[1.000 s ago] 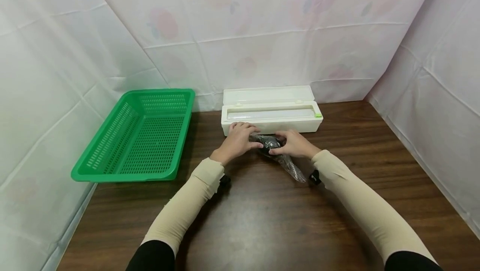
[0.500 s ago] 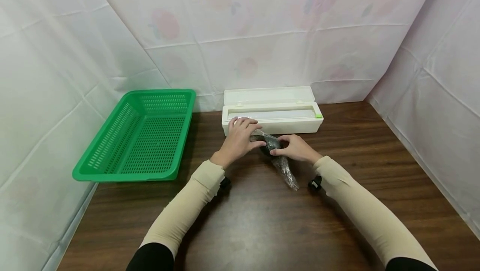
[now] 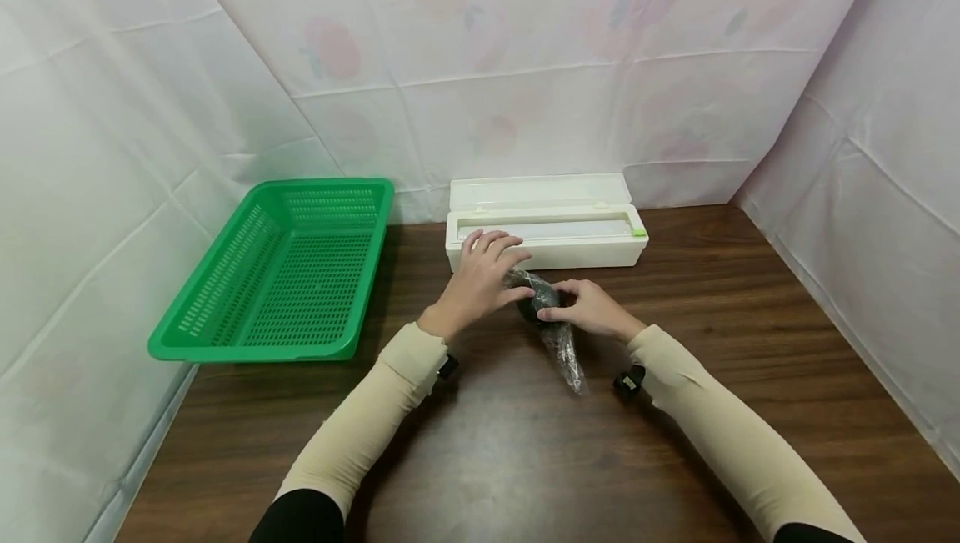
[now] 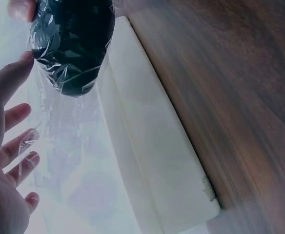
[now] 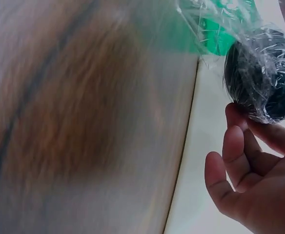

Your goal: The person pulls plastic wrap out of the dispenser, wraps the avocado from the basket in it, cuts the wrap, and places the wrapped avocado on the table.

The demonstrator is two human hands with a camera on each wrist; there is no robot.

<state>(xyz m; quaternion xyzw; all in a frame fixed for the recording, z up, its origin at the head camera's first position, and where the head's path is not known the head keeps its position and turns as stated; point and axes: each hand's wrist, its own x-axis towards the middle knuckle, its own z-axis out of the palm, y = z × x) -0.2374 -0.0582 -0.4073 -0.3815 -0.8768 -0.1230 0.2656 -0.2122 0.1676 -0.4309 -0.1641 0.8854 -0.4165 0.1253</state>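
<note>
A dark green, rounded thing point(image 3: 530, 308) is wrapped in crinkled cling film, with a twisted film tail point(image 3: 564, 353) hanging toward the near side. My right hand point(image 3: 596, 309) pinches the wrapped thing between thumb and fingers. In the left wrist view the thing point(image 4: 76, 44) looks oval. My left hand point(image 3: 472, 289) has its thumb against the film-covered left side, its other fingers spread and apart from the thing. Loose film lies near those fingers. Just behind both hands stands a white cling film dispenser point(image 3: 551, 258) with its lid point(image 3: 542, 189) raised.
A green perforated plastic basket point(image 3: 360, 276) stands on the wooden table point(image 3: 480, 460) at the left. The dispenser carries a light green tab point(image 3: 638, 233) at its right end. Pale cloth point(image 3: 525, 109) hangs behind and on both sides.
The film tail has swung left and toward the near side as the wrapped thing turned. My left fingers have lifted and spread a little. The right hand has shifted slightly nearer.
</note>
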